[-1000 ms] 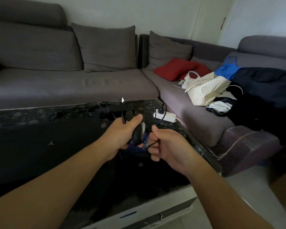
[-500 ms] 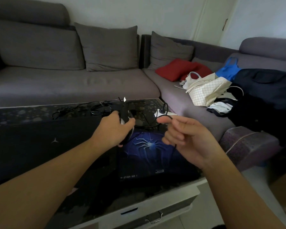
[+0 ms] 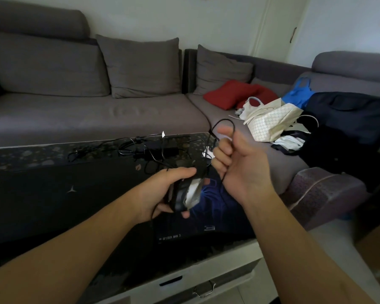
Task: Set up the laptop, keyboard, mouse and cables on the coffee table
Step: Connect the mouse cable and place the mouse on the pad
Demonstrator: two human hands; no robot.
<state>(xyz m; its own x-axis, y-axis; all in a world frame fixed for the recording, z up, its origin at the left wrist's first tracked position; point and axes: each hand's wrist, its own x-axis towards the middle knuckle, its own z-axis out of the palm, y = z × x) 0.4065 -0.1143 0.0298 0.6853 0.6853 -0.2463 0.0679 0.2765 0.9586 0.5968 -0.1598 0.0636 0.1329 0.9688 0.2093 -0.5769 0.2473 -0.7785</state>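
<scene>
1. Head view: left hand [image 3: 160, 191] grips the mouse [image 3: 188, 194] above the mouse pad [image 3: 215, 207], at 6 o'clock on the coffee table [image 3: 42, 194].
2. Right hand [image 3: 239, 163], at 1 o'clock from the mouse, has its fingers curled round the mouse cable [image 3: 228, 137].
3. Mouse looks light and rigid; hold its sides.
4. Cable is limp and snags easily; more cables [image 3: 140, 148] lie at 12 o'clock.

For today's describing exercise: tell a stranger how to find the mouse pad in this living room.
Start at the dark glass coffee table in front of the grey sofa. At its near right corner, below the hands, lies the mouse pad. Unlike the plain black mat to its left, it shows a blue spider design and the words "Spider Man 3".
</scene>
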